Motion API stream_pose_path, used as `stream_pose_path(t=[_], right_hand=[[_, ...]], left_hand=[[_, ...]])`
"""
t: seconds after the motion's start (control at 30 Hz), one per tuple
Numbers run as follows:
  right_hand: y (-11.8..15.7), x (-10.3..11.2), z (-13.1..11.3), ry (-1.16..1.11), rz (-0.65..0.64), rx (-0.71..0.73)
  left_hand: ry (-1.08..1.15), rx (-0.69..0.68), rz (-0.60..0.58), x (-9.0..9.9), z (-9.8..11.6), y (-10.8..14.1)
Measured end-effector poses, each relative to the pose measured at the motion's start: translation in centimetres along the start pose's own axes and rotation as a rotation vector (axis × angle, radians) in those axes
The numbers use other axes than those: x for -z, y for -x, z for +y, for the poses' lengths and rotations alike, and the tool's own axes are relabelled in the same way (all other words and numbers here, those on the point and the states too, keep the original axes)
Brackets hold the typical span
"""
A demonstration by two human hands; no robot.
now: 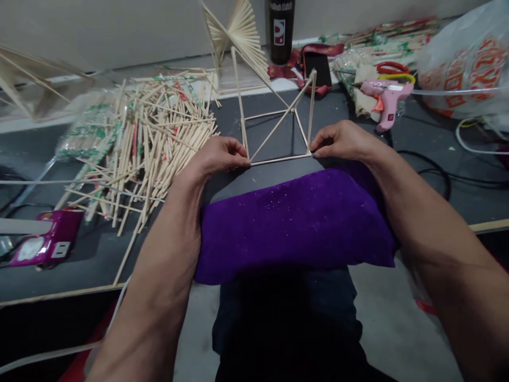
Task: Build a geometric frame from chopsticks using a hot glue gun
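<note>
A small open frame of pale round wooden chopsticks [272, 131] stands on the dark grey table in front of me. At its near left corner, my left hand [225, 154] pinches the end of the bottom chopstick between thumb and fingers. My right hand [338, 140] is closed on the near right corner, at the other end of that same chopstick [280, 158]. Two uprights and a slanting chopstick rise from the base. My fingers partly hide both near corners. A purple cloth [294, 223] lies over the table's front edge, below my hands.
Loose chopsticks [159, 138] are heaped at left, beside a magenta device [47, 239]. A fanned stick structure [238, 37] stands behind the frame. Further back are a dark bottle [280, 32] and phone [317, 69]. A pink glue gun [387, 101] and plastic bag [469, 69] sit right.
</note>
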State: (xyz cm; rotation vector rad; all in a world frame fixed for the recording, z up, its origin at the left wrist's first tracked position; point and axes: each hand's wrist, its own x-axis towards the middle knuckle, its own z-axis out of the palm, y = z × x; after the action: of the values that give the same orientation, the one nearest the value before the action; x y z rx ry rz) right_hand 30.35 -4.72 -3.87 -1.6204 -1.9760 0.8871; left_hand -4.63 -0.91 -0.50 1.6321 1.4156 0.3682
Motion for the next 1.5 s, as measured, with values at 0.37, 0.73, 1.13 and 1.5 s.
stream_pose_path(t=[0.37,0.73,1.13,1.5], right_hand=[[-0.1,-0.4,-0.5,0.121,0.033,0.049],[-0.4,-0.5,-0.3,0.085,-0.010,0.000],[-0.2,-0.9,-0.2,0.040,-0.017,0.164],[-0.2,-1.6,0.0,0.055,-0.032,0.216]], left_hand=[[-0.011,0.028,0.021,-0.4,0.3,0.1],[0.000,0.006,0.007,-0.3,-0.5,-0.5],[0.044,-0.028,-0.035,-0.2,-0.8,-0.2],[-0.034,-0.042,-0.038,0.0,-1.2,-0.7]])
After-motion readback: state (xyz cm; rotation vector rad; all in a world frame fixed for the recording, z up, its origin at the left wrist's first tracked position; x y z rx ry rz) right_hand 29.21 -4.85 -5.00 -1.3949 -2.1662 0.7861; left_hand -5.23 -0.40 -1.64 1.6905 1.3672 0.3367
